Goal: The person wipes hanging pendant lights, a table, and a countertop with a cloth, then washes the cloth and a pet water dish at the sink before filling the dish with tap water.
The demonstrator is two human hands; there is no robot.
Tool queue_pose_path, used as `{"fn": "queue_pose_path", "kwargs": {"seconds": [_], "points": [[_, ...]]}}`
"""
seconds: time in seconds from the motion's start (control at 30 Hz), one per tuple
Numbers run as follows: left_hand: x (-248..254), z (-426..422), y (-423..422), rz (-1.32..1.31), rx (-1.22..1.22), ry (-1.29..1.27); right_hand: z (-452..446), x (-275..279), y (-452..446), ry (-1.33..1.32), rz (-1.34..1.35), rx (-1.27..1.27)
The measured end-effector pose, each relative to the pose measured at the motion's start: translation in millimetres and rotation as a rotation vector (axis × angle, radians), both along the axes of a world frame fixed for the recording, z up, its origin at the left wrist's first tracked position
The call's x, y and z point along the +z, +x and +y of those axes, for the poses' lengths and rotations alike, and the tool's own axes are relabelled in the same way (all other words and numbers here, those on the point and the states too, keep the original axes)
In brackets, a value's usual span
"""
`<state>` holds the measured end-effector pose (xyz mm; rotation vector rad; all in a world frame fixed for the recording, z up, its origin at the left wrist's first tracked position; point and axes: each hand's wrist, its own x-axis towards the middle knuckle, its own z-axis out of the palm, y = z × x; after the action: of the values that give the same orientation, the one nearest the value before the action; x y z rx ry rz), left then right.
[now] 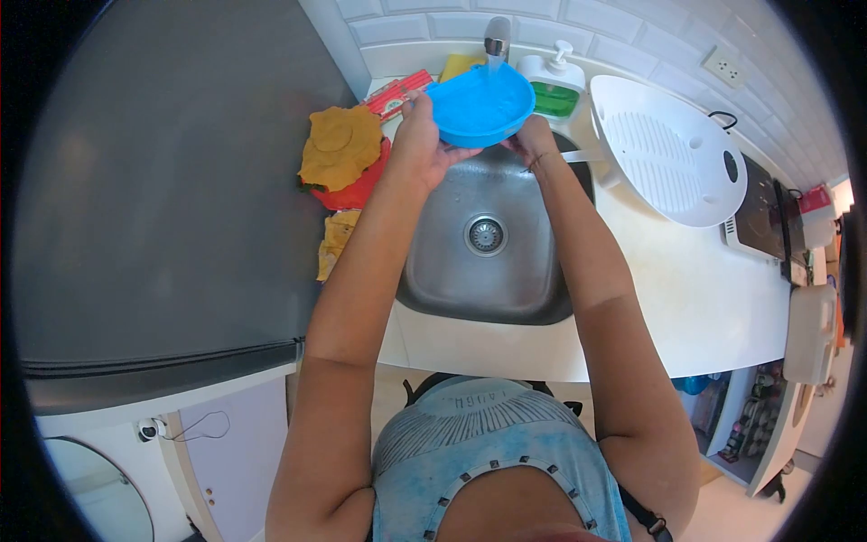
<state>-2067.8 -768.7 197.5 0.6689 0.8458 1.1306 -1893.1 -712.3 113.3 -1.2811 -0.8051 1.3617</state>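
Note:
A blue plastic container (479,104) is held up under the faucet (497,38), with water running into it. My left hand (424,135) grips its left side, thumb near the rim and fingers stretching underneath. On the right side, my right hand (533,140) holds the lower edge, its fingers partly hidden behind the container. Below lies the metal sink (442,271) with a round drain strainer (486,235). The container covers the sink's far end.
Right of the sink, a white dish rack (668,154) stands on the white counter (650,280). A soap dispenser (553,81) with green liquid is behind. Yellow cloths (341,144) and a red cloth (361,185) lie left, beside a grey refrigerator (181,181).

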Motion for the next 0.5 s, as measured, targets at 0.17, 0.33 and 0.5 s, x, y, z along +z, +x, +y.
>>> {"fn": "queue_pose_path", "kwargs": {"seconds": [0.17,0.33,0.5], "points": [[-1,0,-1,0.001,0.001,0.002,-2,2,-3,0.007,0.002,-0.041],[-1,-1,-4,0.018,-0.002,-0.02,-5,6,-6,-0.012,0.011,-0.097],[-2,-4,-9,0.009,-0.01,-0.01,-13,9,-8,-0.028,-0.05,-0.102]]}}
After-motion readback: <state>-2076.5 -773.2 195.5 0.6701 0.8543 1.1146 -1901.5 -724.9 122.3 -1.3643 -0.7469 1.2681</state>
